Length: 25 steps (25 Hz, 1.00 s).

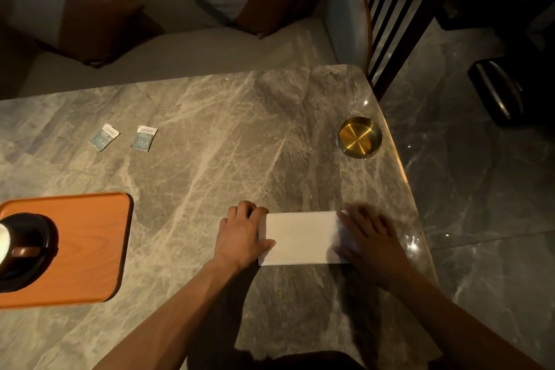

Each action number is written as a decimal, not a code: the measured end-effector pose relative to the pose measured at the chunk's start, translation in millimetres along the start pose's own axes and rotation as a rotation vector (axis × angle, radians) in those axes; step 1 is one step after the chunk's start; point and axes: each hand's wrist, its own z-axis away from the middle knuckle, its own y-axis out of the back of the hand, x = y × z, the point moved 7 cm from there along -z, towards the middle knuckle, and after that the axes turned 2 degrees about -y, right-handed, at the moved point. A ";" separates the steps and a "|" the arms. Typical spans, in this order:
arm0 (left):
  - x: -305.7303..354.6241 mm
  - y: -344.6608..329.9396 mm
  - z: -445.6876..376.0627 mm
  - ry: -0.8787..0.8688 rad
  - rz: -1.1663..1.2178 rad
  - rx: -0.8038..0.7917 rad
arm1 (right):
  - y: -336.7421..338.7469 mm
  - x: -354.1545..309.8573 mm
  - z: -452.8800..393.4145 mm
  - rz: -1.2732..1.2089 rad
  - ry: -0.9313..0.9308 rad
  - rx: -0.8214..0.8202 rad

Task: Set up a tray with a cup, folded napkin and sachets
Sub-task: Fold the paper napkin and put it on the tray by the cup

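The table [228,135] looks like shiny grey stone with pale veins, the tray [90,249] like smooth orange wood with grain lines, the napkin [300,237] like soft white matt paper, and the little round dish [359,137] at the right like shiny gold metal.

Both hands [303,237] flat on napkin [300,237]

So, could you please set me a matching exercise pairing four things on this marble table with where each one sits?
Things:
1. dark cup with a brown handle
2. white folded napkin
3. two pale blue sachets
4. round gold metal dish

Places:
A. near the table's right edge
B. on the orange wooden tray
C. under both hands
D. bare marble beyond the tray

Pairs: 1-B, 2-C, 3-D, 4-A
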 end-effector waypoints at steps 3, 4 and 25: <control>1.2 1.8 -9.7 0.069 0.023 -0.047 | -9.5 3.0 2.4 0.041 -0.012 -0.007; 2.2 1.5 -12.7 0.089 0.031 -0.071 | -11.5 4.3 2.2 0.052 -0.023 -0.003; -14.5 50.1 23.8 0.375 0.775 0.019 | -32.4 -36.3 -11.2 -0.112 -0.087 0.126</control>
